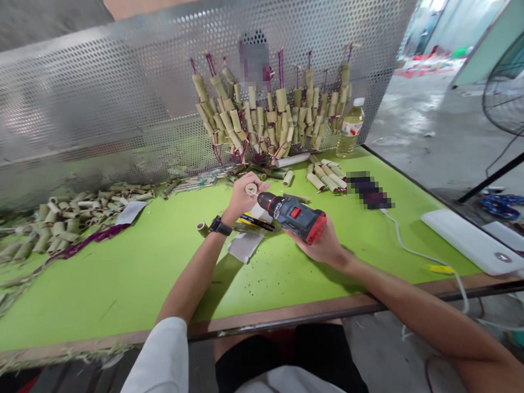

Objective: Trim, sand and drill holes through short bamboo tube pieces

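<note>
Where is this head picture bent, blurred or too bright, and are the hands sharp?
Head view: the wide lens bows the green table and the perforated screen; a mosaic patch hides a spot on the table, another one at the screen; the top right corner is washed out; the left hand with its bamboo piece, the right hand and its drill are sharp.

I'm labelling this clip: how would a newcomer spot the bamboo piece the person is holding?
Over the bright green tabletop, find the left hand wearing a black wristwatch, near the middle. It pinches a short pale bamboo tube, cut end facing the camera. Alone among the scattered pieces, it sits at the tip of the grey and red cordless drill.
</note>
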`<state>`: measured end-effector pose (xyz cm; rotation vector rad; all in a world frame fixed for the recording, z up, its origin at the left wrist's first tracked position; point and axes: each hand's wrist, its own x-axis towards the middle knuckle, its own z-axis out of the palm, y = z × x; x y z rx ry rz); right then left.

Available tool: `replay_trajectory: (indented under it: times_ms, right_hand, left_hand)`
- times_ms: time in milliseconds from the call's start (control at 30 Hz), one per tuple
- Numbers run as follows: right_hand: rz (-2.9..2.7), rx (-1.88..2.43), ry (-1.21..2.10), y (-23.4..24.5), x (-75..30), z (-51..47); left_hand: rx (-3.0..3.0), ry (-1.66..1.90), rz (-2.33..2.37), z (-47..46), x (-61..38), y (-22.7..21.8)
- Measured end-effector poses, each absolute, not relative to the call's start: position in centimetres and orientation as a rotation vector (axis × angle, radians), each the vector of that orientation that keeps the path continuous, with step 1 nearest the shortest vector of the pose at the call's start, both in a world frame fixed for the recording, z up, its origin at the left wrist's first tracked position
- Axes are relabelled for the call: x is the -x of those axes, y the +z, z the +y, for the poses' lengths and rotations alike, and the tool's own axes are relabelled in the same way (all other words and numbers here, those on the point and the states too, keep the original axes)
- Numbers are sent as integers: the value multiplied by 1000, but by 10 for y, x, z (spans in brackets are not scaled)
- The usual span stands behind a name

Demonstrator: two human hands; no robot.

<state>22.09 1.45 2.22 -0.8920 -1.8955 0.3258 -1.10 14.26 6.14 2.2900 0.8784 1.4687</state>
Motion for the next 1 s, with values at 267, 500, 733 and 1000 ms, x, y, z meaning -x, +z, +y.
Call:
replay_trajectory:
  times_ms: [267, 500, 733, 1000]
  right_hand:
    - [-1844, 910, 352, 24, -219, 16]
    - [-1872, 903, 365, 20, -220, 19]
    - [-1845, 921, 496, 24, -224, 23]
    - [-1866, 949, 693, 43, -239, 24]
  left_hand:
    - [-2352, 1546, 872, 141, 9, 63]
    - [-2430, 1567, 863, 143, 10, 64]
    - [-2640, 1600, 1087, 151, 19, 52]
    - [-2939, 1247, 1072, 154, 37, 64]
